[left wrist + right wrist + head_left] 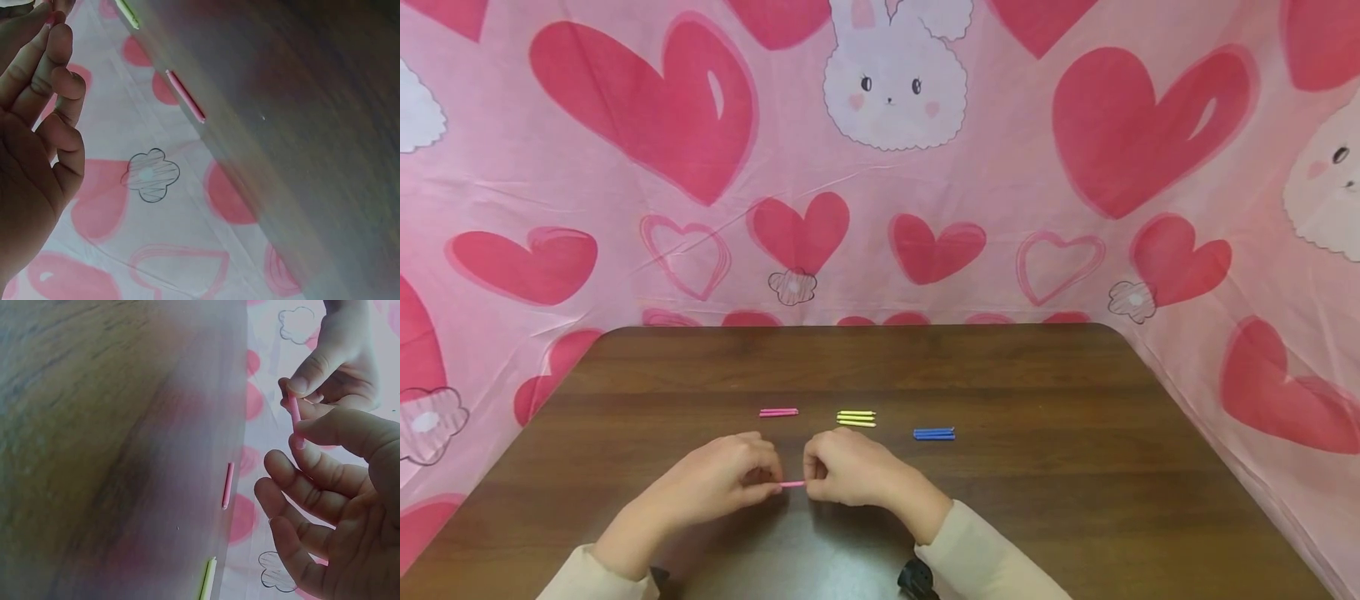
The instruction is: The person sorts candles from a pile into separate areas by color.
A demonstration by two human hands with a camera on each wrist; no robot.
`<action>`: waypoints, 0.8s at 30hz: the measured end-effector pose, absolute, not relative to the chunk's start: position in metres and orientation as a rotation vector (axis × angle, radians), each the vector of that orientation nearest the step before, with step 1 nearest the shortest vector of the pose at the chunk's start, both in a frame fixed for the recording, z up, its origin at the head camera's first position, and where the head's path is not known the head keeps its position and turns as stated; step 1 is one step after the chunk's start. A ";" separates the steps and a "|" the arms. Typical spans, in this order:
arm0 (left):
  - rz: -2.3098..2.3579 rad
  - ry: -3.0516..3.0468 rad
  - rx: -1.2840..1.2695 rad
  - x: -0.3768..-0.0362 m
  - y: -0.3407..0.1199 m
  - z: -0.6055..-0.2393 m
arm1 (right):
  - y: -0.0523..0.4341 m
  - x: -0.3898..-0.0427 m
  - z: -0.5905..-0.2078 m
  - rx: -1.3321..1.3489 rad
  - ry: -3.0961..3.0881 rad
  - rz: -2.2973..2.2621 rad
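Note:
A thin pink candle-like stick (793, 484) is held level just above the table, one end in each hand. My left hand (724, 477) pinches its left end between thumb and fingertips. At the other end, the right hand (856, 472) pinches it the same way. In the right wrist view the pink stick (296, 419) spans both pinches, and the right hand's (344, 494) other fingers are loosely bent. The left wrist view shows the left hand (37, 125) at the edge, its grip partly cut off.
Beyond the hands on the brown wooden table (1045, 517) lie pink sticks (778, 412), several yellow sticks (856, 418) and blue sticks (934, 434), each colour in its own group. A pink cloth (1000, 167) with hearts and rabbits hangs behind the table and along its sides.

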State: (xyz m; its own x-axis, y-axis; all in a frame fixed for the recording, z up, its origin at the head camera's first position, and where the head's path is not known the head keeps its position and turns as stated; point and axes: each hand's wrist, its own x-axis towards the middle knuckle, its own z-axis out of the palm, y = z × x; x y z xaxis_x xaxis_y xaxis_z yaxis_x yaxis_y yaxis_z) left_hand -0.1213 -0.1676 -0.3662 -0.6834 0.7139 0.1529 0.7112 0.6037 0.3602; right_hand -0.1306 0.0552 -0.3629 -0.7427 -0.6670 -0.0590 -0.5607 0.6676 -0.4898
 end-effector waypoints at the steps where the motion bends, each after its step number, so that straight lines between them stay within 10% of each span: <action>1: 0.623 2.809 1.245 -0.121 -0.168 -0.366 | 0.055 -0.131 -0.363 -0.999 2.652 -0.664; 24: 0.492 2.921 1.166 -0.133 -0.194 -0.370 | 0.107 -0.140 -0.369 -1.023 2.594 -0.898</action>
